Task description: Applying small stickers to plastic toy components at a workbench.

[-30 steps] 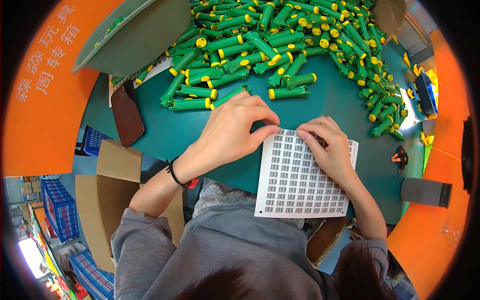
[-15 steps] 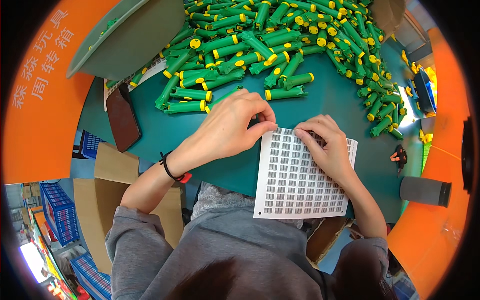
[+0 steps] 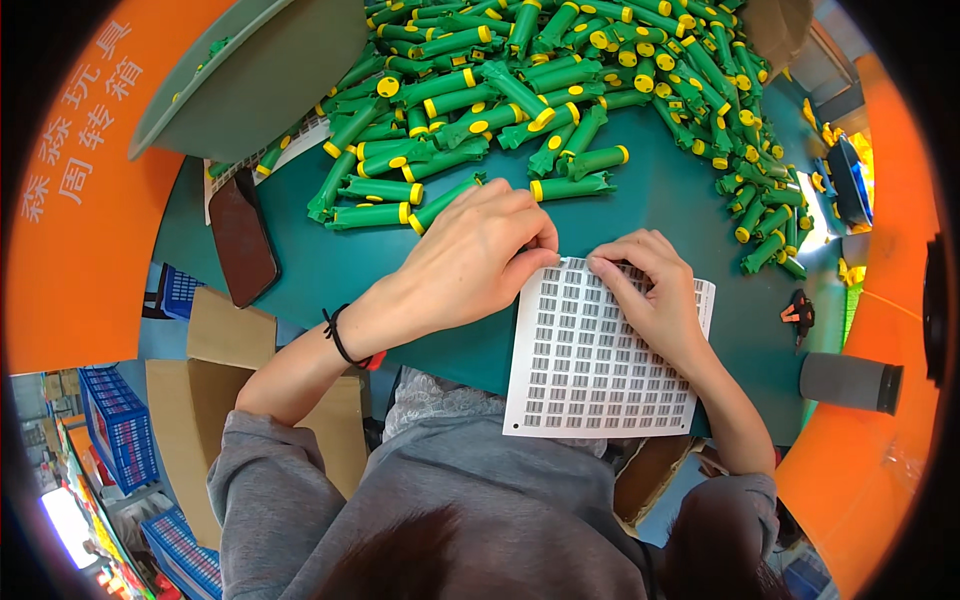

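A white sheet of small printed stickers [image 3: 580, 365] hangs over the table's near edge, its lower part close to my lap. My left hand [image 3: 475, 250] is closed in a pinch at the sheet's upper left corner, thumb against bent fingers. Whether a loosened sticker lies between those fingertips is too small to tell. My right hand [image 3: 655, 290] grips the sheet's top edge, with the thumb on the printed face and the fingers curled over. Just beyond my left hand lie green plastic tubes with yellow ends [image 3: 575, 187].
A large heap of the same green tubes [image 3: 520, 90] covers the far table. At left are a grey-green bin [image 3: 255, 90] and a dark brown phone-like slab [image 3: 243, 240]. A black-and-orange clip-like tool [image 3: 798, 318] and grey cylinder [image 3: 850, 382] are at right. An opened cardboard box [image 3: 190, 430] stands lower left.
My left hand has shifted very slightly right along the sheet's top corner. My right hand and the sheet stay nearly where they were.
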The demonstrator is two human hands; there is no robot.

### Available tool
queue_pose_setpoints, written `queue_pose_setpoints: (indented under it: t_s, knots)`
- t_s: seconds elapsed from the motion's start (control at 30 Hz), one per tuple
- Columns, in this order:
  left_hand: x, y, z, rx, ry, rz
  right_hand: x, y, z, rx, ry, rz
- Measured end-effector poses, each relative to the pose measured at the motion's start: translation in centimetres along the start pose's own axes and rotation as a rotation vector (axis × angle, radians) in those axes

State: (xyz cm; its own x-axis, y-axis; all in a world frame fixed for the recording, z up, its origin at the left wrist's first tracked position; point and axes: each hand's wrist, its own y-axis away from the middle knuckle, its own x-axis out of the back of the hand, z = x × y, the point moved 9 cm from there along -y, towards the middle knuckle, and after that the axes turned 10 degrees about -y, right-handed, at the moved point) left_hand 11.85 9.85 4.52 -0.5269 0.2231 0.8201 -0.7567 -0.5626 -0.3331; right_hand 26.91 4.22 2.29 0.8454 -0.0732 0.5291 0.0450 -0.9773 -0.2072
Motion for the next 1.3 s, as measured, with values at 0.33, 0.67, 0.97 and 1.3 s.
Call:
queue_pose_setpoints:
  t_s: [0.33,0.67,0.97,1.3]
  knots:
    - [3.0,-2.8,-2.1,0.196,0.238,0.077,3.6,-4.3,0.3,0.211,0.174,0.239]
    - [4.5,-5.4,-1.9,0.148,0.39,0.239,3.6,-6.4,2.9,0.24,0.275,0.122]
    - [2.8,-4.2,0.5,0.093,0.619,0.033,1.8,0.6,0.4,-0.123,-0.768,0.111]
    - [-0.8,-3.6,0.4,0.266,0.58,-0.207,0.7,1.7,2.4,-0.117,-0.905,0.056]
